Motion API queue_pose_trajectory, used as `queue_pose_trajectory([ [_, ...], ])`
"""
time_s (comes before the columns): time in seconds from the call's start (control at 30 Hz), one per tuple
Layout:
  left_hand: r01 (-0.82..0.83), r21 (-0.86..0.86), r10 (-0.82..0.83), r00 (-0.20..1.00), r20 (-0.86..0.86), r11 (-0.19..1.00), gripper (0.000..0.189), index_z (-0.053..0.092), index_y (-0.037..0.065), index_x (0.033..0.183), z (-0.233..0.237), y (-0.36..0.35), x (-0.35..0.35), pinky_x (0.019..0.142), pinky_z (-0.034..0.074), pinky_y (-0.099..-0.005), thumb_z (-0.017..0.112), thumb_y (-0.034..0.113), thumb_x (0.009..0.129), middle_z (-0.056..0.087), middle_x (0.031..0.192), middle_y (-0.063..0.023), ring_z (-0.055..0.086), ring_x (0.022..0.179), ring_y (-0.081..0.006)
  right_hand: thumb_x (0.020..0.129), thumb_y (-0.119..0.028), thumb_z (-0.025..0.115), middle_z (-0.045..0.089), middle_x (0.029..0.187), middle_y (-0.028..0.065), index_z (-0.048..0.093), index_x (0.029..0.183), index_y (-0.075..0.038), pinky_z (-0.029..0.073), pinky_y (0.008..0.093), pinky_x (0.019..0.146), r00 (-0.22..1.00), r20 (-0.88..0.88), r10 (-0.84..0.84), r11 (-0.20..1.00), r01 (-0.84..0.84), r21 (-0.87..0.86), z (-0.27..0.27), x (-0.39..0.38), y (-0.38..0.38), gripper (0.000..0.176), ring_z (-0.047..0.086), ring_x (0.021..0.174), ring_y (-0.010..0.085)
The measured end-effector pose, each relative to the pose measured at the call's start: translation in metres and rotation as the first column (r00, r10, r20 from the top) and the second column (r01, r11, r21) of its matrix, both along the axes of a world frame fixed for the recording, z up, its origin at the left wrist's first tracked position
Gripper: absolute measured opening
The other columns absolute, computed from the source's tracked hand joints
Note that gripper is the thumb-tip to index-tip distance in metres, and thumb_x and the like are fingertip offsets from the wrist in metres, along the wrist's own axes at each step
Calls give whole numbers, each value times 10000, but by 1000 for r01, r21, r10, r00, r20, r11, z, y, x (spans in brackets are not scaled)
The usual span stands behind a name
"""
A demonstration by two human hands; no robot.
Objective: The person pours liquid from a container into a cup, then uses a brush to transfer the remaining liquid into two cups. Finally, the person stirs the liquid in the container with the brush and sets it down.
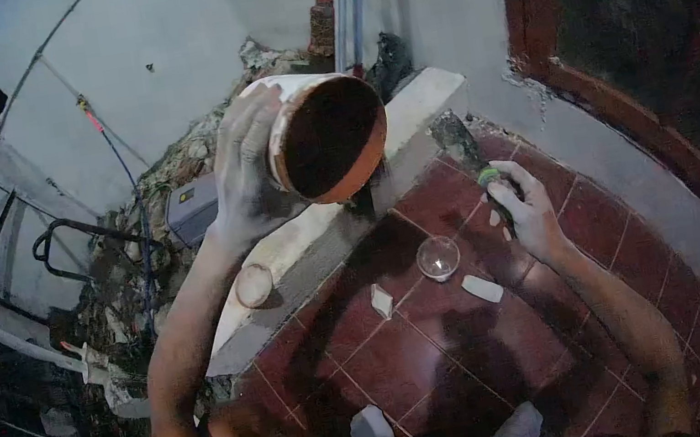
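My left hand (249,166) is closed around the side of a round, pot-like container (344,184), white outside and orange-brown inside. It is held up and tilted, its open mouth facing me; the inside is mostly in dark shadow. Off to the right, my right hand (527,212) grips a scraper-like tool (456,139) with a green part near the handle. Its broad greyish blade points up and left, apart from the container. Below, a clear round glass-like piece (438,257) lies on the red tiles, near two white pieces, one left (382,300) and one right (482,289).
A pale ledge (308,244) runs diagonally behind the container, with a small round lid-like object (254,285) on it. Rubble and a grey box (194,209) lie to the left. Pipes (347,6) rise at the back. My feet (377,436) are on the tiled floor.
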State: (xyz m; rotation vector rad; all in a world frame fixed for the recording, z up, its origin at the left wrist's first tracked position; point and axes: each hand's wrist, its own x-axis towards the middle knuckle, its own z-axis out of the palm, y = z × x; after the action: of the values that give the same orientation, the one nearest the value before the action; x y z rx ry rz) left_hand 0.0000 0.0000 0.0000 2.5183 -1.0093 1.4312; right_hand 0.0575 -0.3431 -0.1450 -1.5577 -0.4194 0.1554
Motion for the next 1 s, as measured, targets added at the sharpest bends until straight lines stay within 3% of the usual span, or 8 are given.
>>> queue_pose_trajectory([
  [0.33,-16,-144,-4,991,-131,989,1056,411,42,1419,-61,7,8,1069,404,-478,950,364,570,496,1389,-181,488,1296,-368,972,-98,502,649,889,44,577,1228,-42,460,214,489,992,-114,57,998,-52,43,8,-6,-21,272,596,676,63],
  [0.4,-80,-317,-2,968,-252,945,1059,424,32,1405,-69,8,5,1072,404,-480,955,370,554,503,1381,-186,490,1295,-374,962,-79,495,646,872,41,581,1217,-43,469,217,522,997,-75,33,999,-31,32,16,-11,-21,272,592,685,63],
  [0.5,-87,-353,-6,967,-254,932,1055,432,26,1399,-76,13,1,1073,403,-481,956,366,549,508,1373,-193,491,1292,-381,863,26,555,642,894,51,577,1226,-31,509,255,645,866,498,-56,978,147,-146,35,-14,-25,369,598,731,91],
  [0.57,-68,-340,-17,971,-240,938,1058,427,31,1404,-77,16,2,1073,402,-483,956,363,550,505,1381,-197,490,1293,-382,816,21,639,661,926,82,623,1173,-33,536,291,665,783,621,-28,948,219,-233,73,-23,-24,361,644,747,150],
  [0.63,-49,-325,-28,973,-229,944,1062,423,36,1409,-76,20,3,1073,401,-485,956,359,550,501,1388,-200,489,1294,-382,807,22,660,654,1058,114,630,1155,1,545,311,796,419,906,65,916,335,-221,90,-26,-21,350,670,911,225],
  [0.77,9,-187,-23,997,-74,982,1065,399,51,1433,-64,20,3,1076,398,-500,950,342,569,487,1416,-207,480,1306,-391,715,-87,779,654,895,122,675,1001,-46,546,372,649,467,884,20,912,353,-208,115,-45,-12,307,673,780,288],
  [0.9,42,23,-43,997,58,999,1008,379,60,1455,-45,23,-4,1095,385,-515,921,297,640,463,1448,-213,463,1328,-403,687,-88,753,629,856,113,646,960,-23,535,381,654,450,893,31,903,370,-218,127,-55,-10,301,652,773,306],
  [1.0,48,-53,-46,998,35,997,988,361,66,1471,-44,28,-6,1103,381,-524,906,274,673,445,1462,-226,463,1329,-411,678,-82,723,624,855,114,625,949,-4,526,385,662,340,940,13,907,391,-154,126,-52,-13,298,634,759,314],
])
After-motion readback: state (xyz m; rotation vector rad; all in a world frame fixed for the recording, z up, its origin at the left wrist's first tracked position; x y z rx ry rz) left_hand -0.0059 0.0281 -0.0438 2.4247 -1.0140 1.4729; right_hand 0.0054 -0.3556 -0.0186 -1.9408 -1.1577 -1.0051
